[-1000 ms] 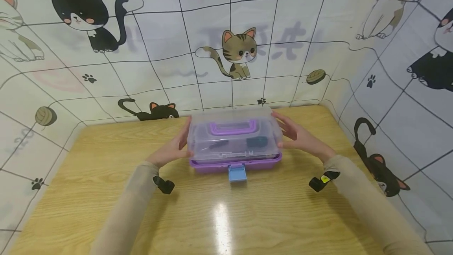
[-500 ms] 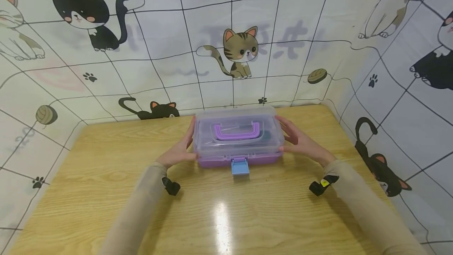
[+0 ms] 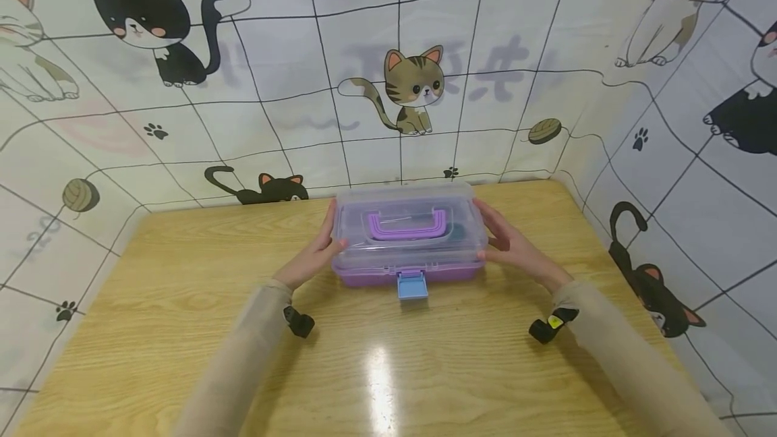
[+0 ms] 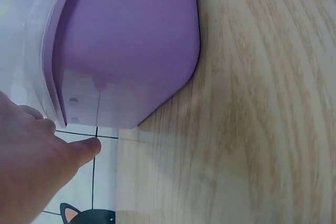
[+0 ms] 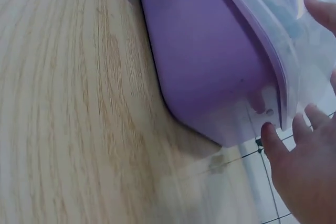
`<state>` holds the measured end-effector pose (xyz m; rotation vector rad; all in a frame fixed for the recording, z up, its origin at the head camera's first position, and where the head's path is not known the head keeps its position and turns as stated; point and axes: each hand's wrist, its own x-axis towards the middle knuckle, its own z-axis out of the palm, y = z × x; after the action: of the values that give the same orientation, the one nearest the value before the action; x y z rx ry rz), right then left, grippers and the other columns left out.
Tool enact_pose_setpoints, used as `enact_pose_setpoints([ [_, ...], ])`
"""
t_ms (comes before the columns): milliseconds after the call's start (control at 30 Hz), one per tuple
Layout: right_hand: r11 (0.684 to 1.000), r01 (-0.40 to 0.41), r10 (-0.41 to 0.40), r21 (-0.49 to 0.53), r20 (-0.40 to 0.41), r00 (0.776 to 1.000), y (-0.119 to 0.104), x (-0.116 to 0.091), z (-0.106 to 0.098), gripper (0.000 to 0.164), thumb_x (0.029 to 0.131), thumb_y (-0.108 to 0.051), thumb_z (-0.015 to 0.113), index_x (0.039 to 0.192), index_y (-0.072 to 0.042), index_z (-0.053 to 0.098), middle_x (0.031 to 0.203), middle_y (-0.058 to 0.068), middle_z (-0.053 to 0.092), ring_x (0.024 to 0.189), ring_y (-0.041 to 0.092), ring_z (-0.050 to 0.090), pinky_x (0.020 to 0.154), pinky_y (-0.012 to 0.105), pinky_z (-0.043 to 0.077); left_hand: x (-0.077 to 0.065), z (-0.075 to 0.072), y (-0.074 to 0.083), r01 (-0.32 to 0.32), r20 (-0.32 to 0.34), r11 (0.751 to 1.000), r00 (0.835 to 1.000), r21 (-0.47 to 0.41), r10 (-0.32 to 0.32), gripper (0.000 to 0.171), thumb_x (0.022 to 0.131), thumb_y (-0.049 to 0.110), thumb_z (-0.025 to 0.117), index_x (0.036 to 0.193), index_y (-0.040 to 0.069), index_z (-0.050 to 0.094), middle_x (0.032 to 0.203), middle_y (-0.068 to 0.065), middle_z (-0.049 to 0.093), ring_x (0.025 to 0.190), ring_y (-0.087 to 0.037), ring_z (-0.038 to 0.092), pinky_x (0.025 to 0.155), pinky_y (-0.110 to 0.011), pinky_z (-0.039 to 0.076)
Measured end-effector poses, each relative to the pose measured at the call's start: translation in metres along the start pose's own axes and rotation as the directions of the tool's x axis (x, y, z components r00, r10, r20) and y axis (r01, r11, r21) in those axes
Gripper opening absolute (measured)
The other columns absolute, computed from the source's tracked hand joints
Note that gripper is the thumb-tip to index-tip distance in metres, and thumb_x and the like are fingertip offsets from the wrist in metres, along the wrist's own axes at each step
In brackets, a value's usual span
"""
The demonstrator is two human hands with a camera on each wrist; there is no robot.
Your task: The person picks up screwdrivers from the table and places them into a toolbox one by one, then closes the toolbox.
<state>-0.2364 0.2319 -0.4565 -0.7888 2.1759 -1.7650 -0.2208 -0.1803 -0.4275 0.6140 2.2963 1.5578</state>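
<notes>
A box with a purple base (image 3: pixel 370 280) and a clear lid (image 3: pixel 413 257) stands near the back of the table, the lid down on the base. On top lies a purple handle (image 3: pixel 407 232). A light blue latch (image 3: pixel 412 285) sticks out at the front, not folded up against the lid. My left hand (image 3: pixel 308 258) is at the left end, its thumb on the lid's front corner and fingers along the side. At the right end, my right hand (image 3: pixel 516 251) touches the lid with spread fingers. Something dark teal shows dimly through the lid; other contents are unclear.
The wooden table (image 3: pixel 200 288) extends in front of the box and to both sides. Behind and to the right, a wall covering (image 3: pixel 273 86) printed with cats and grid lines borders the table. A black wrist camera (image 3: pixel 299 322) sits on the left wrist.
The lid has come down at the front onto the base, and the box has shifted slightly right. My left thumb has moved up onto the lid; the right hand is nearly still.
</notes>
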Motion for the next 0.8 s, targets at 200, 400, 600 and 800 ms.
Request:
enact_pose_setpoints([
  [200, 0.975, 0.048, -0.084, -0.216, -0.16, 0.984, -0.014, -0.005, 0.012, 0.087, 0.082, 0.001, 0.072, 0.154, -0.014, 0.025, 0.157, 0.012, 0.018, 0.142, 0.028, 0.015, 0.112, 0.055, 0.019, 0.002, -0.001, -0.008, -0.081, 0.003, 0.996, 0.997, 0.034, 0.081, 0.072, 0.103, 0.028, 0.046, 0.154, 0.037, -0.004, 0.16, 0.009, -0.012, 0.144, -0.015, -0.01, 0.114, -0.054, 0.005],
  [400, 0.91, 0.146, -0.282, -0.387, -0.323, 0.903, -0.063, -0.016, 0.033, 0.067, 0.073, 0.013, 0.073, 0.134, 0.008, 0.046, 0.136, 0.026, 0.039, 0.128, 0.019, 0.03, 0.106, 0.027, 0.025, 0.003, -0.006, -0.013, -0.076, 0.015, 0.996, 0.997, 0.057, 0.075, 0.069, 0.102, 0.033, 0.048, 0.155, 0.04, 0.005, 0.159, 0.012, -0.006, 0.144, -0.013, -0.006, 0.114, -0.052, 0.008],
  [600, 0.86, 0.322, -0.454, -0.396, -0.302, 0.838, -0.077, -0.023, 0.045, 0.044, 0.072, 0.02, 0.065, 0.115, 0.015, 0.055, 0.116, 0.028, 0.053, 0.115, 0.015, 0.043, 0.096, 0.024, 0.036, 0.003, -0.006, -0.002, -0.069, 0.023, 0.992, 0.998, 0.109, 0.066, 0.07, 0.102, 0.025, 0.049, 0.156, 0.031, 0.005, 0.161, 0.002, -0.005, 0.145, -0.021, -0.005, 0.112, -0.057, 0.008],
  [800, 0.803, 0.407, -0.527, -0.436, -0.198, 0.826, -0.076, -0.03, 0.063, 0.038, 0.067, 0.019, 0.069, 0.103, 0.012, 0.061, 0.101, 0.024, 0.06, 0.094, 0.025, 0.053, 0.08, 0.027, 0.045, 0.005, -0.003, 0.01, -0.017, -0.001, 0.974, 1.0, 0.227, 0.018, 0.072, 0.1, 0.028, 0.05, 0.157, 0.026, 0.006, 0.16, -0.006, -0.009, 0.145, -0.027, -0.007, 0.112, -0.058, 0.007],
])
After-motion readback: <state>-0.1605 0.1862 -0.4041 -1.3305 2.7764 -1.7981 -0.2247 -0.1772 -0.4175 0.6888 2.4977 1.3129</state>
